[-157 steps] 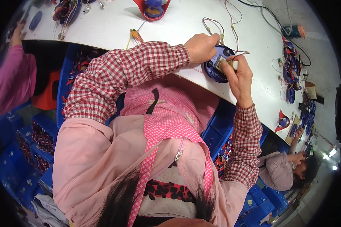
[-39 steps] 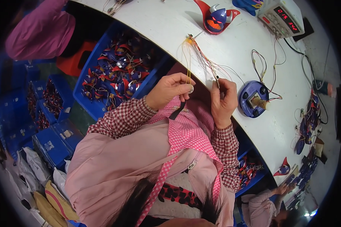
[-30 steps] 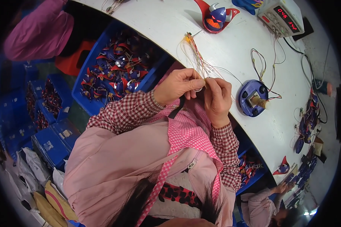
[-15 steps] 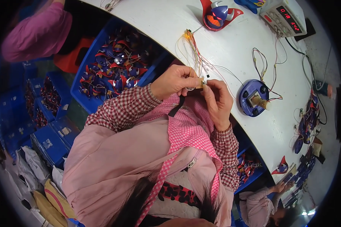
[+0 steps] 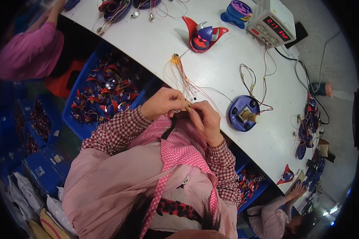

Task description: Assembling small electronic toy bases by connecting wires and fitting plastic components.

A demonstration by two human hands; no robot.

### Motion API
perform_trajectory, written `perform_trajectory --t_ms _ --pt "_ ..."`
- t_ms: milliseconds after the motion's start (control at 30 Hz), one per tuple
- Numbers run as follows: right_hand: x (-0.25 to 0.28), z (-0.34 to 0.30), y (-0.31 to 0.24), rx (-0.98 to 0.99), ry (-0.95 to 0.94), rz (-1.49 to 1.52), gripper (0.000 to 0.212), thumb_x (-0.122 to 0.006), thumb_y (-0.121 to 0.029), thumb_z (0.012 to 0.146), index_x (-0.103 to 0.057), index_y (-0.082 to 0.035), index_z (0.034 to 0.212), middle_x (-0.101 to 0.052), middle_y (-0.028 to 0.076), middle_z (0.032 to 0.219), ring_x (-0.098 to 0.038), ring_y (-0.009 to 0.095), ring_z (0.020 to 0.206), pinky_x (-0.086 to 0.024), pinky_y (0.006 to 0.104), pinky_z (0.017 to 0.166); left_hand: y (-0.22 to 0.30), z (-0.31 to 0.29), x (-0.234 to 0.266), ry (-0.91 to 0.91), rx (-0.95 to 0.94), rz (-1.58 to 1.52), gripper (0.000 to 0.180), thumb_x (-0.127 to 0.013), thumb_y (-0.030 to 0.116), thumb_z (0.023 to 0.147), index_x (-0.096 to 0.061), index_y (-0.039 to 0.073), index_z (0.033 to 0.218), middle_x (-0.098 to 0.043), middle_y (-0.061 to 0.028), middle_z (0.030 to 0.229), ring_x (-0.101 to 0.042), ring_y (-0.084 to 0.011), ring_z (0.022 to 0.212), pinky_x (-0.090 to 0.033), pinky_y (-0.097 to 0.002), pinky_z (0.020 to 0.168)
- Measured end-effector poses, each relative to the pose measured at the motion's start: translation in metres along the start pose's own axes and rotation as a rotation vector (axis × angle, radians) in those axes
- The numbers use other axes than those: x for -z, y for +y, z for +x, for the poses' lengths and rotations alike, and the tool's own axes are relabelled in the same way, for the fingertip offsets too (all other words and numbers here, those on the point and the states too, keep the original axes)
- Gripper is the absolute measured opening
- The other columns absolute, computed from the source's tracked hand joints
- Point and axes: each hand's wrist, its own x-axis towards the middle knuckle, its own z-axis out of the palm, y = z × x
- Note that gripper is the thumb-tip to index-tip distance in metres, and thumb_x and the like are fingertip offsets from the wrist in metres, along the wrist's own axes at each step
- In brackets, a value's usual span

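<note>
My left hand [image 5: 165,104] and my right hand [image 5: 205,119] meet at the near edge of the white table, thumbs and fingertips closed together. Between them they pinch a small tan part [image 5: 186,106], mostly hidden by the fingers, so its exact kind is unclear. Thin red, white and yellow wires [image 5: 182,75] run from beside my fingertips up to a yellowish piece on the tabletop. Beyond these wires stands a red and purple horned toy head [image 5: 204,36] with lit red eyes. Right of my hands lies a round purple toy base [image 5: 237,123], wired, with an opening in its middle.
A white bench power supply [image 5: 272,24] with a lit red display stands at the back, a blue and purple toy part [image 5: 237,14] beside it. Left below the table, a blue bin [image 5: 70,115] holds many toy heads. Other people sit at left [image 5: 32,51] and lower right [image 5: 267,219].
The whole view has shifted, so table items appear farther left and more of the far table shows. Both hands stay together, still pinching the small part.
</note>
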Motion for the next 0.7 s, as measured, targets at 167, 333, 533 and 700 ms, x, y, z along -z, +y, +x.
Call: perform_trajectory --t_ms 167,333,533,700 --pt "0.0000 0.0015 0.0014 0.000 0.029 0.018 0.014 -0.066 0.003 0.077 -0.059 -0.001 0.089 -0.058 0.010 0.074 -0.057 0.019 0.061 -0.044 0.0256 0.054 0.0002 0.0028 0.0011 -0.013 -0.006 -0.006 0.017 -0.063 0.016 0.085 -0.061 0.000 0.079 -0.057 -0.0013 0.066 -0.046 -0.0042 0.048 -0.037 -0.0169 0.043" --pt "0.0001 0.0009 0.0002 -0.001 0.043 0.016 0.014 -0.065 0.004 0.076 -0.059 0.000 0.088 -0.059 0.013 0.076 -0.059 0.025 0.064 -0.046 0.0290 0.055 -0.0033 0.0053 0.0021 -0.011 -0.024 0.017 0.015 -0.062 0.015 0.085 -0.062 0.001 0.081 -0.059 -0.0013 0.068 -0.047 -0.0033 0.048 -0.037 -0.0158 0.043" --pt "0.0001 -0.0010 -0.0010 -0.014 0.053 0.013 0.014 -0.065 0.004 0.076 -0.059 0.000 0.088 -0.059 0.013 0.075 -0.058 0.024 0.062 -0.045 0.0289 0.054 -0.0001 0.0041 -0.0025 -0.004 -0.017 -0.008 0.015 -0.062 0.015 0.085 -0.062 0.001 0.080 -0.059 -0.0010 0.067 -0.047 -0.0032 0.047 -0.037 -0.0158 0.042" --pt "0.0020 -0.0020 0.0010 -0.011 0.072 0.003 0.013 -0.065 0.004 0.077 -0.059 0.000 0.088 -0.058 0.011 0.073 -0.057 0.021 0.061 -0.045 0.0270 0.054 0.0024 0.0052 -0.0052 -0.002 -0.006 -0.022 0.016 -0.062 0.015 0.086 -0.062 0.001 0.080 -0.058 -0.0010 0.067 -0.047 -0.0034 0.047 -0.037 -0.0157 0.042"
